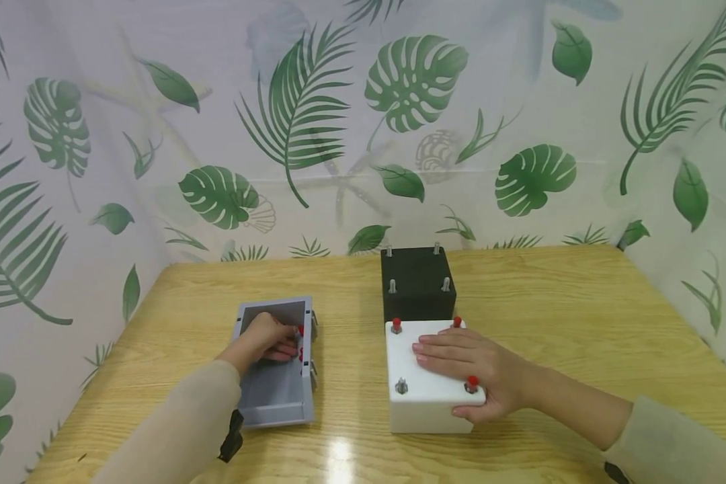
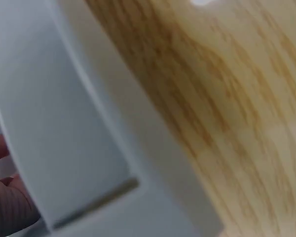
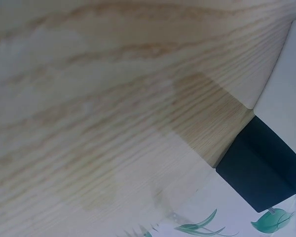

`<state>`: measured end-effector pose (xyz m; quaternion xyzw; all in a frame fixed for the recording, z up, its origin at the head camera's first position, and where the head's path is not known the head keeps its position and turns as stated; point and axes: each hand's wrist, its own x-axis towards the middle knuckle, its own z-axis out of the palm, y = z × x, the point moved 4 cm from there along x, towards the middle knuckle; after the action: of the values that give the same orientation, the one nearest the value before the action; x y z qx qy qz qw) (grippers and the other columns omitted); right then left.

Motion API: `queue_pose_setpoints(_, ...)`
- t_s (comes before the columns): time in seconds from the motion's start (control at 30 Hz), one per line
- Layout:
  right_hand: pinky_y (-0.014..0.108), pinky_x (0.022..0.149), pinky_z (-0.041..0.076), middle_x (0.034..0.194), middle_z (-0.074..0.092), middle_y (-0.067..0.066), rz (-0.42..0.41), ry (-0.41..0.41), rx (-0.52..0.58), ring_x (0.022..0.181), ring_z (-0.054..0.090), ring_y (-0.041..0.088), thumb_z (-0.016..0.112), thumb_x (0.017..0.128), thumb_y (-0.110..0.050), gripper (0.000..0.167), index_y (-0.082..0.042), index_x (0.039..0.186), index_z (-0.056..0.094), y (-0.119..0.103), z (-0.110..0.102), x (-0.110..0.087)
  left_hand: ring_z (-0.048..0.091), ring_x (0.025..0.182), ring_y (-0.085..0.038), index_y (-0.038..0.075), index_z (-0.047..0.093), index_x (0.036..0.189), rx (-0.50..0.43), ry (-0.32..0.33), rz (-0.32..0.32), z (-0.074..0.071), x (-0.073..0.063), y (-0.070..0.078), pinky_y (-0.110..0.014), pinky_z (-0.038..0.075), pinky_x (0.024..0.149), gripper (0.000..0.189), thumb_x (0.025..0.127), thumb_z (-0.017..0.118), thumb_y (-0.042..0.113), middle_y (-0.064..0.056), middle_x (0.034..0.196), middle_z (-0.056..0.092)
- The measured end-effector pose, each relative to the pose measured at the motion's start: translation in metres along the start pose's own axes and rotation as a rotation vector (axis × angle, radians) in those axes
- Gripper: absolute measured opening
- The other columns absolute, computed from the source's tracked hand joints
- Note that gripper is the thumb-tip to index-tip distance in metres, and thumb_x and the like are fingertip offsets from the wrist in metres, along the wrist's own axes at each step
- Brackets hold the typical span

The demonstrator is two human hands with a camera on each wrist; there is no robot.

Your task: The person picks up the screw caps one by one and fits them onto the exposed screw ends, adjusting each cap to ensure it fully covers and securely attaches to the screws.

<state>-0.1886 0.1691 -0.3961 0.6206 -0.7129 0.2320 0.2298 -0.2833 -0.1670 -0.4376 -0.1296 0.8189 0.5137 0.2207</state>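
Note:
My left hand (image 1: 270,338) reaches down into a grey plastic bin (image 1: 278,411), its fingertips right at small red caps (image 1: 301,330) along the bin's right wall. In the left wrist view, only part of that hand (image 2: 7,197) shows behind the bin's wall (image 2: 64,113). Straight fingers of my right hand (image 1: 480,366) rest on top of a white block (image 1: 417,359), and the thumb lies against its front. Red caps (image 1: 396,325) sit on three of the block's corner bolts; the front-left bolt (image 1: 402,386) is bare metal.
Directly behind the white block stands a black block (image 1: 417,272) with bare metal bolts at its corners. The wooden table (image 1: 351,323) runs back to a leaf-patterned cloth (image 1: 339,134). Latch-like clips (image 1: 314,373) stick out from the bin's right side.

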Motion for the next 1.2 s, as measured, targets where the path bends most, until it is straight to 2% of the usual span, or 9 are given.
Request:
queue_pose_setpoints(0.17,0.029,0.114,0.027,0.135,0.054,0.013,0.001,0.001,0.000,0.125,0.049,0.026,0.053,0.089,-0.046,0.062,0.002,0.129,0.055,0.000,0.000,0.000,0.063,0.051,-0.012,-0.012,0.058,0.103,-0.070,-0.009,-0.039,0.005,0.002,-0.002,-0.030,0.058,0.056,0.023,0.092,0.055,0.009,-0.005,0.057,0.062)
queue_pose_setpoints(0.27,0.029,0.114,0.027,0.135,0.054,0.013,-0.003,0.004,0.006,0.126,0.049,0.026,0.053,0.089,-0.045,0.062,0.003,0.129,0.055,0.000,0.000,0.000,0.063,0.051,-0.010,-0.008,0.060,0.103,-0.096,0.011,-0.069,0.005,0.002,-0.004,-0.028,0.058,0.055,0.025,0.094,0.056,0.015,-0.003,0.058,0.062)
queue_pose_setpoints(0.4,0.029,0.114,0.027,0.136,0.053,0.013,-0.002,0.004,0.008,0.126,0.049,0.025,0.053,0.089,-0.046,0.063,0.003,0.129,0.055,-0.001,0.001,0.000,0.060,0.049,-0.007,0.001,0.063,0.084,-0.174,0.047,-0.113,0.008,0.002,-0.005,-0.024,0.054,0.050,0.019,0.093,0.058,0.017,0.001,0.054,0.061)
queue_pose_setpoints(0.5,0.029,0.114,0.027,0.136,0.053,0.014,-0.001,0.006,0.008,0.126,0.049,0.025,0.053,0.089,-0.046,0.063,0.003,0.129,0.055,-0.001,0.001,-0.001,0.058,0.046,-0.005,0.007,0.061,0.073,-0.206,0.077,-0.120,0.010,0.002,-0.003,-0.022,0.052,0.047,0.021,0.092,0.059,0.013,0.003,0.051,0.059)
queue_pose_setpoints(0.67,0.030,0.114,0.027,0.135,0.054,0.013,-0.002,0.010,0.003,0.126,0.048,0.026,0.053,0.089,-0.046,0.063,0.003,0.128,0.055,0.000,0.001,-0.001,0.058,0.045,-0.005,0.006,0.061,0.072,-0.158,0.132,-0.098,0.013,0.003,-0.001,-0.022,0.052,0.046,0.019,0.090,0.060,0.013,0.004,0.050,0.058)
queue_pose_setpoints(0.77,0.030,0.114,0.027,0.136,0.054,0.013,-0.003,0.011,-0.001,0.126,0.049,0.026,0.052,0.090,-0.047,0.063,0.002,0.128,0.055,0.001,0.001,-0.001,0.058,0.046,-0.005,0.004,0.061,0.079,-0.118,0.136,-0.093,0.014,0.004,-0.001,-0.022,0.052,0.047,0.016,0.090,0.058,0.014,0.003,0.053,0.059)
queue_pose_setpoints(1.0,0.030,0.114,0.027,0.136,0.053,0.013,-0.003,0.008,-0.004,0.126,0.049,0.026,0.052,0.090,-0.047,0.063,0.002,0.129,0.055,0.001,0.002,-0.001,0.057,0.055,-0.011,-0.005,0.063,0.097,0.059,0.074,-0.087,0.012,-0.001,0.004,-0.025,0.053,0.053,0.024,0.091,0.050,0.014,-0.002,0.067,0.062)
queue_pose_setpoints(1.2,0.030,0.115,0.026,0.136,0.053,0.012,0.009,0.004,0.006,0.126,0.048,0.025,0.052,0.089,-0.047,0.063,0.002,0.129,0.055,0.001,0.002,-0.002,0.061,0.055,-0.013,-0.008,0.063,0.093,0.159,0.051,-0.045,0.007,-0.003,0.012,-0.029,0.058,0.057,0.019,0.089,0.055,0.009,-0.007,0.067,0.063)
